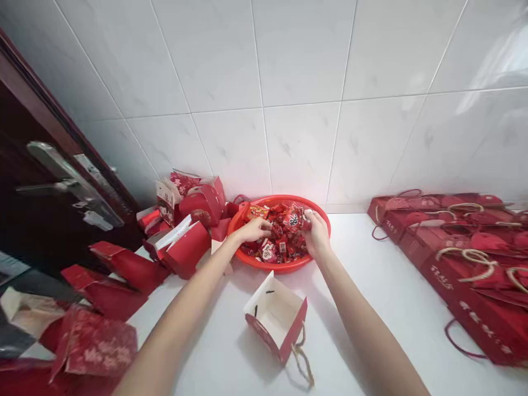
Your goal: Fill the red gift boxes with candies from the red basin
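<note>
A red plastic basket [284, 268] full of red-wrapped sweets [284, 231] stands against the wall. Over its left part my left hand [254, 229] reaches in, fingers bent among the sweets; whether it grips one is unclear. My right hand [317, 234] is at the basket's right side, thumb and fingers closed on a red-wrapped sweet [293, 219]. In front of the basket, an open red box [274, 319] with a white inside lies tilted on the white table [223, 352], its twine handle trailing to the right.
Red boxes [190, 250], several with open flaps, crowd the left side near a dark door [45, 192] with a metal handle. On the right lie rows of closed red boxes [445, 269] with cord loops. A tiled wall [305, 148] runs behind.
</note>
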A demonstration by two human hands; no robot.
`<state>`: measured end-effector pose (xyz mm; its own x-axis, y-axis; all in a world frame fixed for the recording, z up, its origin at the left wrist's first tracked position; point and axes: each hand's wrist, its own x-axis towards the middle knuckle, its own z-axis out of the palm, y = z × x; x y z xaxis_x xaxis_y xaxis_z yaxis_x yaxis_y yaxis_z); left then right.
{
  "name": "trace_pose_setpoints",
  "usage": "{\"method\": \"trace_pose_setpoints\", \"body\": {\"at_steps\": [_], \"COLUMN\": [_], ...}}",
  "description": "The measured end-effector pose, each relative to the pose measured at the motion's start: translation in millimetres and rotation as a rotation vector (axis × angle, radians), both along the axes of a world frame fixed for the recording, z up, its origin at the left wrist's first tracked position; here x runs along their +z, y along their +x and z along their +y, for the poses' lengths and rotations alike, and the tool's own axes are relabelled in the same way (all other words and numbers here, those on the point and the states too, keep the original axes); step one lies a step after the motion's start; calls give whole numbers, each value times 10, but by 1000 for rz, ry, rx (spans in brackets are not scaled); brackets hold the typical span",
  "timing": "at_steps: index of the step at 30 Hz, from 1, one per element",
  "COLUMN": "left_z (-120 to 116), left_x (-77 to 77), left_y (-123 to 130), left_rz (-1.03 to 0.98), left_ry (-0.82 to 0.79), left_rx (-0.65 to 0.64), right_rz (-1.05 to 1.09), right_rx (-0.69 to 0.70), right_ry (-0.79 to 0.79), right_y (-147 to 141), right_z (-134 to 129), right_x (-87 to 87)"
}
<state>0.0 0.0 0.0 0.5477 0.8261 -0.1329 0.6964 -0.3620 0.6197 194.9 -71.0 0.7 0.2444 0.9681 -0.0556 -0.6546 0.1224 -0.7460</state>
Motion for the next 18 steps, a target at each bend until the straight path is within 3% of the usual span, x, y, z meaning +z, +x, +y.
{"method": "trace_pose_setpoints", "body": {"at_steps": [4, 11, 14, 18], "left_z": [4, -38, -34, -26], "left_x": [-20, 11, 19, 7], "left_y": [0, 59, 39, -45], "left_rz": [29, 280, 227, -20], "left_ry": [28, 101, 85, 60], "left_rx": [37, 100, 95, 99], "right_rz": [-23, -44, -43, -42], "right_rx": [-2, 3, -1, 1], "right_ry": [-6, 1, -1, -8], "right_y": [26, 21, 19, 17], "right_z": [-1, -43, -50, -37], "right_x": [21, 74, 83, 66]}}
